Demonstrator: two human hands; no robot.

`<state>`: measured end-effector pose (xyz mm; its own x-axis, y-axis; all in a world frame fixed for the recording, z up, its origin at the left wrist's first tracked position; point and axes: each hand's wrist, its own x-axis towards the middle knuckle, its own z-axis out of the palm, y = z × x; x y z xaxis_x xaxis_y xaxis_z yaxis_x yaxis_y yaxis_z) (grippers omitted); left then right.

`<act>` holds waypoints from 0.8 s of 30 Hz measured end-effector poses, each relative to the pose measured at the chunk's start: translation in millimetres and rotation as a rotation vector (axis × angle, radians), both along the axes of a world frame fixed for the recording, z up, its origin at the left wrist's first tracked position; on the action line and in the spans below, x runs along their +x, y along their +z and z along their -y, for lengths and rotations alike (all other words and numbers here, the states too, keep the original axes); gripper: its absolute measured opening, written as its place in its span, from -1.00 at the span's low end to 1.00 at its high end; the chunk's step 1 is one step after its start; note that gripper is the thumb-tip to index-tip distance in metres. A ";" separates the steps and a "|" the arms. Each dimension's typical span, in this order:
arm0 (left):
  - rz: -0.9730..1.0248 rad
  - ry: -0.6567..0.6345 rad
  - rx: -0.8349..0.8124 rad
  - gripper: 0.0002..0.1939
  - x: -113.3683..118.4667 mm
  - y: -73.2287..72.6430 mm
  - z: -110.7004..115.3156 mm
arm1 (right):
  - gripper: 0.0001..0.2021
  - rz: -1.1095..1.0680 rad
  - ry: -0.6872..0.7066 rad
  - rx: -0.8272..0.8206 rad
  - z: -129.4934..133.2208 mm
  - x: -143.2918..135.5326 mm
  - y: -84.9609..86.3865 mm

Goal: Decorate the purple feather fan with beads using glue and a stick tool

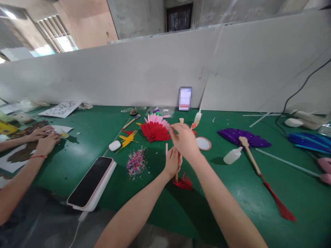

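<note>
My left hand [172, 162] is closed around a wooden fan handle [177, 177], held upright over the table with a red tassel [184, 182] at its lower end. Above it, my right hand [183, 138] has its fingers bent in a pinch near the handle's top, beside the red feathers [155, 131]. What those fingertips hold is hidden. Pink feathers [155, 119] rise behind the red ones. Yellow feathers [127, 139] lie to the left, and a heap of coloured sequins or confetti [136, 162] sits in front of them.
A purple feather fan [230, 136] and a white squeeze bottle [232, 156] are on the right. Behind my right hand lies a round white lid [203, 143]. A phone [91, 182] lies at left front; another phone [185, 98] leans against the partition. A co-worker's hands [46, 141] work at far left.
</note>
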<state>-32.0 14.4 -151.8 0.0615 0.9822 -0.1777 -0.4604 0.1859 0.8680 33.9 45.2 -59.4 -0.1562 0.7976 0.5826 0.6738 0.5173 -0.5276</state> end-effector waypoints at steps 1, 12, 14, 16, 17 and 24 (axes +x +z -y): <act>-0.004 -0.002 0.017 -0.56 -0.1 1.8 1.1 | -0.78 -0.043 -0.042 -0.043 -4.5 13.4 1.3; 0.007 -0.010 0.139 -0.50 -7.9 6.7 0.3 | -0.76 -0.500 0.330 -0.520 -22.6 27.3 -35.9; 0.009 0.015 0.119 -0.51 -8.4 7.0 0.0 | -0.74 -0.521 0.302 -0.504 -23.3 21.4 -40.1; -0.011 0.039 0.113 -0.50 -8.3 8.7 0.0 | -0.72 -0.532 0.274 -0.484 -23.6 18.0 -43.1; -0.019 0.048 0.115 -0.50 -8.3 9.8 0.1 | -0.72 -0.533 0.259 -0.471 -23.6 16.9 -44.3; 0.004 0.044 0.130 -0.48 -8.7 14.1 0.8 | -0.70 -0.537 0.179 -0.387 -21.7 7.6 -50.4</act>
